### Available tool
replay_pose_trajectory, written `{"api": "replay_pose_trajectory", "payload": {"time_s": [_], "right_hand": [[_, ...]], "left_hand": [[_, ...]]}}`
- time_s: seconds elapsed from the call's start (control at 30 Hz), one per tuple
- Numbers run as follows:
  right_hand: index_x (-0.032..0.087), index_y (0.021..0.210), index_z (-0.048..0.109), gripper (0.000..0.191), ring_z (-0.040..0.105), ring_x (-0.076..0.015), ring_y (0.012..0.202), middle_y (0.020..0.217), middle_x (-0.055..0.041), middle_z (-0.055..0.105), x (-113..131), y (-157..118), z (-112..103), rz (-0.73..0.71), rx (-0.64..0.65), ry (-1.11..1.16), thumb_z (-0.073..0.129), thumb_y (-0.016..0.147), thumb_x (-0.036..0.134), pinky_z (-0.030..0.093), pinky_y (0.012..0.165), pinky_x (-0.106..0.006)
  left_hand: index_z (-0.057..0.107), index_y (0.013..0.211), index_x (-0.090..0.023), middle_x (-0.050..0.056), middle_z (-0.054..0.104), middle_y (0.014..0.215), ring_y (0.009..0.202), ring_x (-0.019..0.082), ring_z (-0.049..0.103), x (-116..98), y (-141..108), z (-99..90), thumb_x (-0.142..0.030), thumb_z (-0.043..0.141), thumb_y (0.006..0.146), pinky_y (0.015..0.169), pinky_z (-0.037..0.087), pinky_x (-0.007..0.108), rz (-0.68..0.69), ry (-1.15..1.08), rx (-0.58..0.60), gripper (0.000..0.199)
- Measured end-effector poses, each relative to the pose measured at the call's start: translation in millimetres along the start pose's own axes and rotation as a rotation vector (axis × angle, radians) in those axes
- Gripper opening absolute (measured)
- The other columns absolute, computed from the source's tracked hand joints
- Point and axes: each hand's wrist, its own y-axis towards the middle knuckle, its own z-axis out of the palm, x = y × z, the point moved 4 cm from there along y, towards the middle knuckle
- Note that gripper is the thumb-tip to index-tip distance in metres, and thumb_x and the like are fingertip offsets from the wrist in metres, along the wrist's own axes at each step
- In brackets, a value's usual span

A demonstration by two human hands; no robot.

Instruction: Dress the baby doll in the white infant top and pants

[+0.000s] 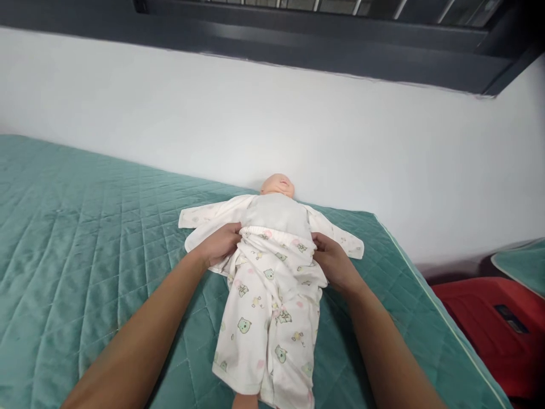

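A baby doll (277, 183) lies on its back, its head toward the wall. It wears a white long-sleeved top (336, 230) with both sleeves spread out, and a plain pale layer (276, 213) covers its chest. White baby pants (272, 289) printed with green bears cover the doll's legs up to the waist. My left hand (223, 244) pinches the waistband at the left side. On the opposite side my right hand (334, 261) has its fingers closed at the waistband's edge; the fingertips are partly hidden by the cloth. One foot (246, 401) shows below the left pant leg.
A green quilted pad (106, 227) spreads under the doll, its edge running down the right side. Behind it rises a white wall (213, 113) below a dark window frame (298, 42). A red plastic object (489, 329) stands at the lower right, beside another green cloth (523, 264).
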Motion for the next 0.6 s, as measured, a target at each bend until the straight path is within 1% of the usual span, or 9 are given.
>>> {"api": "replay_pose_trajectory", "payload": {"time_s": [0.1, 0.17, 0.27, 0.37, 0.43, 0.5, 0.53, 0.6], "right_hand": [[0.02, 0.092, 0.072, 0.032, 0.067, -0.0243, 0.084, 0.083, -0.0028, 0.075, -4.3, 4.2, -2.4, -0.027, -0.051, -0.049, 0.06, 0.063, 0.018, 0.051, 0.073, -0.035], [0.021, 0.091, 0.073, 0.031, 0.067, -0.0245, 0.083, 0.081, -0.002, 0.075, -7.3, 6.6, -3.1, -0.044, -0.078, -0.105, 0.058, 0.064, 0.019, 0.051, 0.072, -0.034], [0.022, 0.09, 0.074, 0.029, 0.066, -0.0252, 0.084, 0.08, -0.0018, 0.075, -9.7, 8.5, -3.2, -0.069, -0.113, -0.214, 0.057, 0.066, 0.021, 0.051, 0.072, -0.034], [0.022, 0.09, 0.073, 0.028, 0.067, -0.0248, 0.083, 0.08, -0.0019, 0.075, -9.4, 8.6, -5.1, -0.074, -0.145, -0.308, 0.057, 0.068, 0.023, 0.05, 0.071, -0.034], [0.022, 0.089, 0.072, 0.025, 0.067, -0.0234, 0.078, 0.078, -0.0019, 0.075, -8.6, 8.3, -10.8, -0.051, -0.204, -0.378, 0.058, 0.068, 0.023, 0.05, 0.07, -0.033], [0.023, 0.084, 0.069, 0.018, 0.066, -0.0213, 0.07, 0.073, -0.0015, 0.073, -7.7, 7.8, -18.9, -0.008, -0.278, -0.43, 0.061, 0.068, 0.024, 0.05, 0.067, -0.033], [0.023, 0.081, 0.067, 0.014, 0.065, -0.0204, 0.066, 0.069, -0.0013, 0.072, -7.5, 7.5, -22.4, 0.017, -0.304, -0.423, 0.062, 0.069, 0.025, 0.05, 0.065, -0.033], [0.024, 0.077, 0.062, 0.009, 0.064, -0.0195, 0.06, 0.065, -0.0011, 0.069, -6.6, 6.4, -25.9, 0.064, -0.313, -0.34, 0.065, 0.072, 0.031, 0.05, 0.062, -0.033]], "left_hand": [[0.069, 0.076, -0.014, 0.007, 0.073, 0.076, 0.08, 0.024, 0.066, -4.5, -1.3, 0.8, -0.021, 0.061, 0.063, 0.075, 0.051, 0.034, 0.053, 0.109, -0.02, 0.017], [0.066, 0.067, -0.015, 0.005, 0.07, 0.069, 0.076, 0.024, 0.064, -7.5, -1.5, 1.6, -0.022, 0.056, 0.063, 0.074, 0.05, 0.034, 0.133, 0.225, -0.033, 0.013], [0.059, 0.057, -0.017, 0.004, 0.065, 0.06, 0.072, 0.023, 0.06, -8.4, 0.5, 0.5, -0.024, 0.049, 0.063, 0.073, 0.048, 0.034, 0.235, 0.391, -0.08, 0.014], [0.053, 0.054, -0.018, 0.004, 0.063, 0.062, 0.071, 0.022, 0.057, -7.8, 3.0, -5.7, -0.025, 0.047, 0.063, 0.071, 0.046, 0.033, 0.281, 0.58, -0.189, 0.013], [0.051, 0.054, -0.019, 0.003, 0.061, 0.062, 0.07, 0.021, 0.056, -8.4, 2.8, -12.2, -0.023, 0.048, 0.063, 0.068, 0.043, 0.032, 0.276, 0.673, -0.279, 0.011], [0.052, 0.058, -0.018, 0.001, 0.058, 0.061, 0.068, 0.019, 0.055, -8.0, 1.4, -18.0, -0.021, 0.05, 0.063, 0.064, 0.041, 0.029, 0.237, 0.66, -0.313, 0.006], [0.054, 0.062, -0.018, 0.0, 0.057, 0.061, 0.067, 0.018, 0.055, -7.3, 0.6, -19.6, -0.02, 0.052, 0.063, 0.063, 0.04, 0.028, 0.219, 0.615, -0.296, 0.003], [0.056, 0.072, -0.019, -0.003, 0.057, 0.063, 0.065, 0.016, 0.055, -6.4, -1.3, -20.5, -0.018, 0.055, 0.064, 0.061, 0.04, 0.026, 0.225, 0.496, -0.241, 0.009]]}}
